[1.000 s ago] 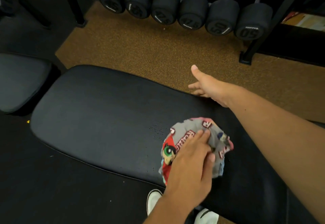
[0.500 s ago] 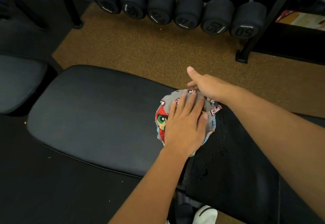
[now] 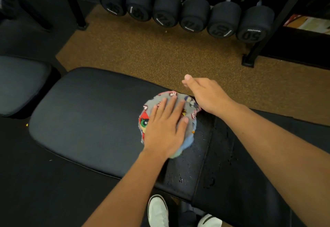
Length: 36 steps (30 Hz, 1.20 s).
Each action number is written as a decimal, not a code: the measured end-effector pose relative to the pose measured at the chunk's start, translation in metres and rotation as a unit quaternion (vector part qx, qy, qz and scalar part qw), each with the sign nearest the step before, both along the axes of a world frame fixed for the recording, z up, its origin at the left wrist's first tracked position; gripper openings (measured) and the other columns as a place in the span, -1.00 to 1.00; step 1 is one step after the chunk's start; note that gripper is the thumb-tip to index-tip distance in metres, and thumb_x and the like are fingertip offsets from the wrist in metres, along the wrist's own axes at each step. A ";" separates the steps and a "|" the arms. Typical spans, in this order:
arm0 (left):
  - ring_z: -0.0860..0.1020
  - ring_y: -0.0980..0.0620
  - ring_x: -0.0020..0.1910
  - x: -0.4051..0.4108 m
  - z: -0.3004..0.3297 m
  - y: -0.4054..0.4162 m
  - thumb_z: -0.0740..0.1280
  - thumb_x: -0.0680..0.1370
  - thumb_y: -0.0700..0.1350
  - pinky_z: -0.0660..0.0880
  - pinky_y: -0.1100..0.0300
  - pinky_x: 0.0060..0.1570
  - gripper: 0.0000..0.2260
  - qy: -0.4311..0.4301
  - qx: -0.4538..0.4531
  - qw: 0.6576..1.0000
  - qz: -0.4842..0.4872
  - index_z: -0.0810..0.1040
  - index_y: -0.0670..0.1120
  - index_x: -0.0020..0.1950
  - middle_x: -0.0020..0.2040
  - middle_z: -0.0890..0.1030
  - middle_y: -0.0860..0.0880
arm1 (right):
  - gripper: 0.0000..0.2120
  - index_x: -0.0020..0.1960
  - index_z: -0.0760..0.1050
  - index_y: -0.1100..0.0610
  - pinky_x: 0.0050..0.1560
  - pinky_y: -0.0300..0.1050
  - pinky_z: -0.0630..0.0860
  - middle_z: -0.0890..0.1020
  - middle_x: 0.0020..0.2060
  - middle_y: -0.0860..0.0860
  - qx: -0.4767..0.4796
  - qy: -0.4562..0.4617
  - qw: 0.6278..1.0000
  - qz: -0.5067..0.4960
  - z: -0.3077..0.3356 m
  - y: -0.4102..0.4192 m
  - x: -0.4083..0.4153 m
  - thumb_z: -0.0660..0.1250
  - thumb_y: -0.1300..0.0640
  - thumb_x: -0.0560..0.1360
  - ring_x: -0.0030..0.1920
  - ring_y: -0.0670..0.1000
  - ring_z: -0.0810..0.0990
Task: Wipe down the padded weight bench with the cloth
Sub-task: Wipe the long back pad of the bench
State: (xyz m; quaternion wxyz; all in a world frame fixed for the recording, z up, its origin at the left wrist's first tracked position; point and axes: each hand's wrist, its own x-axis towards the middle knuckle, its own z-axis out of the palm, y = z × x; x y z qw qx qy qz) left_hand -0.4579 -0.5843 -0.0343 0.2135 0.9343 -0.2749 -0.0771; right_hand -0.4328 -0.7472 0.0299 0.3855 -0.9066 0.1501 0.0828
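The black padded bench [image 3: 85, 116] runs across the view from left to right. A grey cloth with a cartoon print [image 3: 153, 101] lies on its pad near the far edge. My left hand [image 3: 166, 128] presses flat on the cloth, fingers straight and pointing away from me. My right hand [image 3: 205, 94] rests at the bench's far edge, just right of the cloth, thumb stretched out to the left; its fingers are hidden behind the hand. Wet droplets [image 3: 196, 146] speckle the pad right of the cloth.
A rack of black dumbbells [image 3: 194, 14] stands beyond the bench, its foot [image 3: 249, 62] on the brown speckled floor [image 3: 160, 52]. A grey padded seat [image 3: 17, 84] sits at the left. My white shoes [image 3: 158, 210] show under the bench's near edge.
My left hand has slid the cloth from the near side of the pad up to the far edge, next to my right hand. The right hand stayed at the far edge.
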 end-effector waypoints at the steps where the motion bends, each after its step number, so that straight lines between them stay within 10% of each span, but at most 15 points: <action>1: -0.06 0.09 0.55 0.012 -0.003 0.002 -0.11 0.60 0.16 -0.21 0.16 0.46 -0.50 0.002 0.001 1.000 0.009 0.10 0.10 0.54 0.57 0.04 0.09 | -0.44 0.15 0.56 0.21 0.22 0.05 0.38 0.64 0.09 0.13 0.000 -0.005 1.000 -0.003 0.000 -0.001 0.001 -0.04 -0.17 0.64 0.18 0.14 0.53; 9: -0.01 0.00 0.55 0.055 -0.013 0.004 -0.11 0.59 0.14 -0.10 0.01 0.48 -0.52 0.021 0.017 0.996 0.087 0.15 0.13 0.52 0.57 0.08 0.08 | -0.42 0.17 0.54 0.25 0.22 0.06 0.40 0.64 0.09 0.14 0.004 -0.015 1.000 -0.027 -0.006 -0.005 0.006 -0.03 -0.19 0.63 0.16 0.13 0.55; 15: 0.00 -0.05 0.55 0.000 0.005 -0.013 -0.14 0.63 0.11 -0.02 -0.04 0.50 -0.54 -0.016 0.017 0.999 -0.028 0.14 0.12 0.53 0.56 0.13 0.06 | -0.51 0.11 0.59 0.14 0.07 -0.02 0.42 0.66 0.00 0.07 -0.010 -0.015 1.000 -0.007 -0.002 0.001 0.006 0.01 -0.15 0.64 0.10 0.11 0.56; 24: 0.01 0.05 0.55 -0.070 0.017 0.025 0.08 0.63 0.06 0.00 0.07 0.50 -0.59 0.018 -0.093 0.982 -0.166 0.29 0.07 0.48 0.54 0.19 0.10 | -0.65 0.29 0.51 -0.10 0.25 -0.02 0.25 0.48 0.14 -0.14 -0.175 -0.012 0.953 0.247 -0.004 0.012 -0.021 0.28 -0.11 0.53 0.20 -0.05 0.35; 28: 0.39 0.13 0.29 -0.069 0.028 0.040 0.18 0.58 0.00 0.32 0.17 0.25 -0.73 0.026 -0.223 0.974 0.011 0.57 -0.03 0.18 0.24 0.48 0.08 | -0.70 0.19 0.57 -0.09 0.16 -0.05 0.25 0.43 0.00 -0.13 -0.189 -0.031 0.936 0.295 -0.006 0.022 -0.032 0.32 -0.13 0.50 0.09 -0.05 0.35; 31: 0.30 0.15 0.09 -0.062 0.031 0.050 0.19 0.50 0.15 0.17 0.26 0.05 -0.67 0.035 -0.141 0.974 0.177 0.48 0.04 0.18 0.09 0.33 0.16 | -0.81 0.06 0.60 -0.06 0.12 -0.02 0.33 0.48 -0.07 -0.10 -0.160 -0.025 0.941 0.296 -0.008 0.025 -0.034 0.37 -0.07 0.48 0.02 -0.04 0.44; 36: 0.31 0.12 0.07 -0.054 0.030 0.055 0.35 0.47 0.09 0.17 0.21 0.06 -0.65 0.095 -0.067 0.979 0.167 0.41 0.09 0.23 0.05 0.37 0.15 | -0.96 -0.14 0.53 -0.06 -0.02 0.01 0.47 0.46 -0.16 -0.14 -0.112 0.003 0.951 0.287 -0.001 0.028 -0.031 0.39 0.03 0.48 -0.09 -0.09 0.48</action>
